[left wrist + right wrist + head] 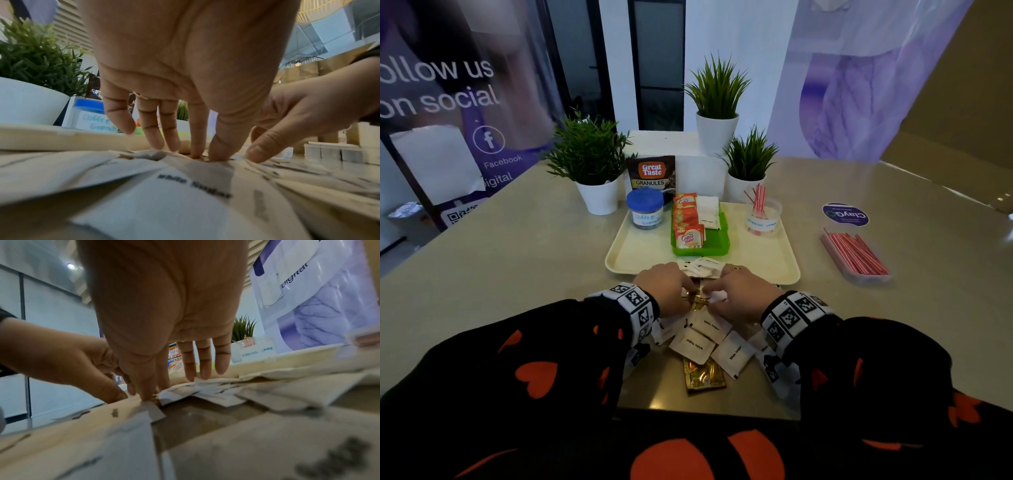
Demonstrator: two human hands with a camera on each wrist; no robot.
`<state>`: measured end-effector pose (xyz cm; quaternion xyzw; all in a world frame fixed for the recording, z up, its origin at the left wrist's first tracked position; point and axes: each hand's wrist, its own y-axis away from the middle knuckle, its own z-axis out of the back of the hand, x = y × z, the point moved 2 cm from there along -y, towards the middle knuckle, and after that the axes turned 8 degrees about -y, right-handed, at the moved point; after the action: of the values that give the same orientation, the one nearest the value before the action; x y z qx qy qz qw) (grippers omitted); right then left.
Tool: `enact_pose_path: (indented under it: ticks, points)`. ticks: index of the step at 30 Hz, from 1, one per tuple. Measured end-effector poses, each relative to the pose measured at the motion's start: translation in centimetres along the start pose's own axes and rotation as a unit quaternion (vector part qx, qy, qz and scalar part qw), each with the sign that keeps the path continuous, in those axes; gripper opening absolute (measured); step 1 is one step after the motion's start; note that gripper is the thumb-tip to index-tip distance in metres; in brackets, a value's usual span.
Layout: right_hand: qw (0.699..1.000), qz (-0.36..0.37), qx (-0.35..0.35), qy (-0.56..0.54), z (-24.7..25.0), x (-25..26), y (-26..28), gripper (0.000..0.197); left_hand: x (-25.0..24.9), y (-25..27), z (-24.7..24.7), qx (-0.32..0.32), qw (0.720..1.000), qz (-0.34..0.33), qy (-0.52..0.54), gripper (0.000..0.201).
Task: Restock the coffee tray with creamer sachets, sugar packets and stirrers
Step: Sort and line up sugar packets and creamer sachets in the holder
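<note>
Left hand point(666, 286): lying palm down on the heap of white sugar packets point(707, 337), fingers point(150, 129) reaching down nearly straight, tips pressing into the paper; whether any packet is being pinched cannot be told.

Right hand point(739, 291): lying likewise just beside the left, thumb and forefinger tips pressing the packets, the other fingers point(205, 363) hanging straight just above them.

Gold sachets point(703, 377): showing between the two hands and behind the wrists.

Tray point(626, 257): sitting just beyond the fingertips, carrying a green bin point(719, 245) of creamer sachets point(688, 236) and sugar, a jar point(645, 209), a stirrer cup point(762, 214).

Stirrer box point(854, 255): lying well to the right of the right hand.
</note>
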<state>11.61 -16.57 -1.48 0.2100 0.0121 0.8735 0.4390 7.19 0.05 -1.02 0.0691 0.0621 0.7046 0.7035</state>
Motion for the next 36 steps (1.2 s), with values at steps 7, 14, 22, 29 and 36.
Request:
enact_pose_path:
  ticks: [7,14,22,29,36]
  points:
    - [0.996,-0.062,-0.063,0.011,0.1,-0.8,0.3,0.035,-0.8,0.3,0.1,-0.015,0.999,-0.013,-0.037,0.038]
    - [0.994,-0.078,-0.074,0.016,0.2,-1.2,0.7,0.024,-1.1,-0.1,0.2,-0.024,0.999,-0.012,-0.033,0.03]
    - [0.997,-0.06,-0.045,0.01,-0.7,-1.3,0.9,0.05,-0.8,-1.0,-0.3,-0.023,1.0,-0.013,-0.015,0.029]
    - [0.996,-0.075,-0.037,-0.018,-0.8,-1.8,0.8,0.048,-0.5,-0.9,-0.5,-0.043,0.998,-0.005,-0.039,0.02]
    - [0.993,-0.089,-0.047,-0.069,-0.8,-1.8,0.7,0.027,-0.5,-0.2,-0.1,-0.064,0.997,-0.027,-0.034,0.015]
